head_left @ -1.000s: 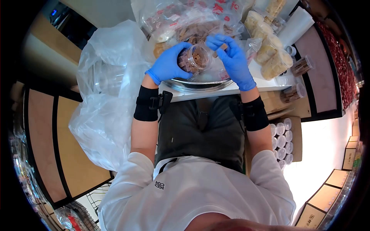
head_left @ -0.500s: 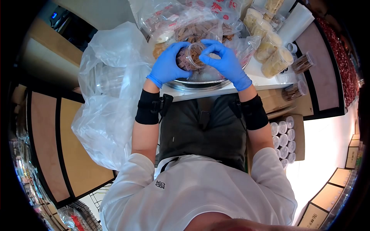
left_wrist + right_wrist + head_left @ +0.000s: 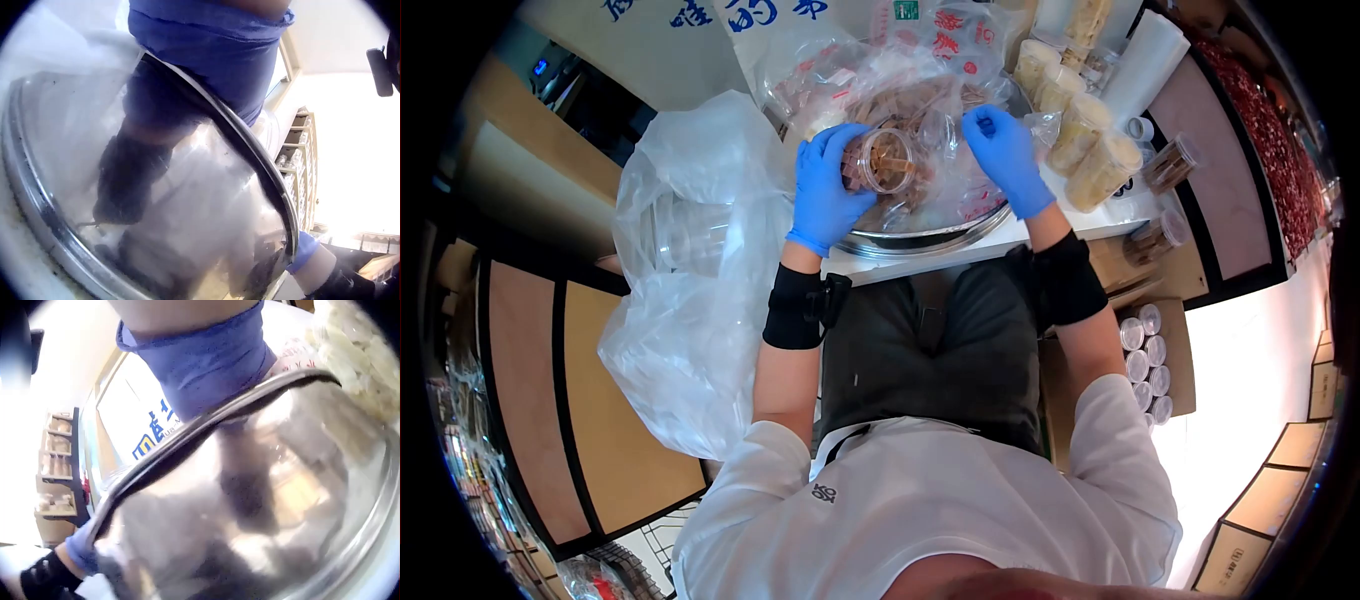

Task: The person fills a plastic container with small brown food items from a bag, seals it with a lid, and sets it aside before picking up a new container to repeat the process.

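My blue-gloved left hand (image 3: 825,195) grips a clear plastic jar (image 3: 913,165) by its side, mouth tilted up toward the head camera. Small brown pieces (image 3: 888,155) show inside it. Beneath sits a wide metal bowl (image 3: 935,244), lined with a clear plastic bag (image 3: 955,190) that holds more brown pieces. My right hand (image 3: 1007,165), gloved too, is at the bag's right side with its fingers curled; I cannot tell whether they hold anything. Both wrist views show mostly the bowl's shiny outer wall (image 3: 194,206), with the left glove (image 3: 206,37) and right glove (image 3: 200,369) above its rim.
Jars of pale pieces (image 3: 1103,172) stand in a row right of the bowl, beside a white roll (image 3: 1145,65). Two jars of brown pieces (image 3: 1170,165) lie farther right. A large translucent bag (image 3: 690,280) hangs at left. Lidded containers (image 3: 1145,365) fill a box below right.
The right hand brought a small brown piece to the jar's mouth, then moved back right to the bag. The jar stays in the left hand, shifted slightly. The head view has tilted upward.
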{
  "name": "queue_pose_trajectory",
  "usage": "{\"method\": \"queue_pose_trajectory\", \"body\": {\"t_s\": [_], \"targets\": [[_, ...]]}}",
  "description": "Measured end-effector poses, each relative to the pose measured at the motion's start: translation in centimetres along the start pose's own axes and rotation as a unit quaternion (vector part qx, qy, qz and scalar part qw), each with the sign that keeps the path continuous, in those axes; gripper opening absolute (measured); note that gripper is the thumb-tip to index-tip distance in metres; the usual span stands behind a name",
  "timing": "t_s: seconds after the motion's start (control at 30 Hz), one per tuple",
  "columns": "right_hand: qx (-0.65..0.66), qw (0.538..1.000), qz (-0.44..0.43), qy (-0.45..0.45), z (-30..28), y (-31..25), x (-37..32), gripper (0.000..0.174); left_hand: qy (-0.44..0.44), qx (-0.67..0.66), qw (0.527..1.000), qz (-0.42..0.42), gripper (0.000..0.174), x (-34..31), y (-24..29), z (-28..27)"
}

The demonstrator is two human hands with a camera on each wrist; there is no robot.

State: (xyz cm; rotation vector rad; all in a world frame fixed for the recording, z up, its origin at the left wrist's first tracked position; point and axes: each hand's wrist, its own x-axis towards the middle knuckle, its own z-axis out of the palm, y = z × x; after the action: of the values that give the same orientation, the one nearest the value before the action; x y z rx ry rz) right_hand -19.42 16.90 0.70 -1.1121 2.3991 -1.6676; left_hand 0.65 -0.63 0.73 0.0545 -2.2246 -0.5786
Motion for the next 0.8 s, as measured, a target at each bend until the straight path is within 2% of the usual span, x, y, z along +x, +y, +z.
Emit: {"method": "queue_pose_trajectory", "body": {"t_s": [0.03, 0.07, 0.1, 0.13, 0.2, 0.23, 0.3, 0.33, 0.4, 0.43, 0.47, 0.5, 0.53, 0.6, 0.63, 0.7, 0.73, 0.8], "targets": [[0.000, 1.000, 0.000, 0.003, -0.1, 0.5, 1.2, 0.026, -0.008, -0.003, 1.000, -0.028, 0.075, 0.0, 0.0, 0.0], [-0.168, 0.984, -0.002, -0.059, -0.2, 1.2, 2.5, 0.028, -0.017, -0.007, 0.998, -0.056, 0.076, 0.0, 0.0, 0.0], [-0.330, 0.936, -0.001, -0.120, -0.3, 1.2, 2.8, 0.030, -0.019, -0.009, 0.998, -0.054, 0.076, 0.1, -0.1, 0.1], [-0.330, 0.937, 0.003, -0.118, 0.0, 1.3, 2.4, 0.030, -0.034, 0.003, 0.998, -0.060, 0.076, 0.1, -0.2, 0.1], [-0.289, 0.939, -0.076, -0.170, 1.4, 1.3, 2.0, 0.030, -0.053, 0.017, 0.996, -0.063, 0.075, 0.3, -0.5, 0.3], [-0.287, 0.940, -0.073, -0.169, 1.9, 2.7, 2.3, 0.030, -0.041, 0.009, 0.998, -0.056, 0.072, 0.2, -0.7, 0.6], [-0.231, 0.915, -0.268, -0.192, 3.2, 4.8, 2.5, 0.033, -0.038, 0.002, 0.998, -0.050, 0.069, -0.1, -0.7, 0.7], [-0.229, 0.918, -0.263, -0.191, 3.2, 5.1, 2.2, 0.033, -0.036, 0.012, 0.998, -0.042, 0.069, 0.0, -0.5, 0.7], [-0.255, 0.935, -0.182, -0.164, 2.8, 4.6, 2.0, 0.039, -0.034, 0.021, 0.999, -0.030, 0.068, 0.2, -0.3, 0.7], [-0.256, 0.936, -0.179, -0.162, 2.4, 3.6, 2.0, 0.039, -0.041, 0.009, 0.997, -0.070, 0.071, 0.1, -0.3, 0.7], [-0.268, 0.928, -0.153, -0.210, 2.1, 2.6, 2.0, 0.041, -0.048, -0.001, 0.993, -0.109, 0.075, 0.1, -0.2, 0.7], [-0.279, 0.916, -0.127, -0.258, 2.0, 2.2, 1.9, 0.042, -0.051, -0.002, 0.993, -0.108, 0.075, 0.1, -0.2, 0.7], [-0.278, 0.917, -0.125, -0.259, 2.2, 2.5, 2.0, 0.042, -0.050, 0.005, 0.993, -0.104, 0.075, 0.1, -0.2, 0.6], [-0.189, 0.945, -0.203, -0.171, 2.7, 3.5, 2.3, 0.045, -0.049, 0.012, 0.994, -0.100, 0.075, 0.0, -0.2, 0.6], [-0.189, 0.946, -0.202, -0.171, 3.0, 3.9, 2.1, 0.045, -0.051, 0.008, 0.993, -0.105, 0.075, 0.0, -0.2, 0.5], [-0.176, 0.907, -0.330, -0.191, 3.3, 4.0, 1.9, 0.054, -0.053, 0.004, 0.993, -0.106, 0.075, 0.1, -0.2, 0.6], [-0.176, 0.908, -0.330, -0.190, 3.1, 3.8, 1.9, 0.054, -0.050, 0.009, 0.993, -0.103, 0.075, 0.0, -0.3, 0.7], [-0.216, 0.887, -0.264, -0.311, 2.6, 3.0, 1.9, 0.065, -0.048, 0.016, 0.994, -0.097, 0.075, 0.0, -0.4, 0.7]]}}
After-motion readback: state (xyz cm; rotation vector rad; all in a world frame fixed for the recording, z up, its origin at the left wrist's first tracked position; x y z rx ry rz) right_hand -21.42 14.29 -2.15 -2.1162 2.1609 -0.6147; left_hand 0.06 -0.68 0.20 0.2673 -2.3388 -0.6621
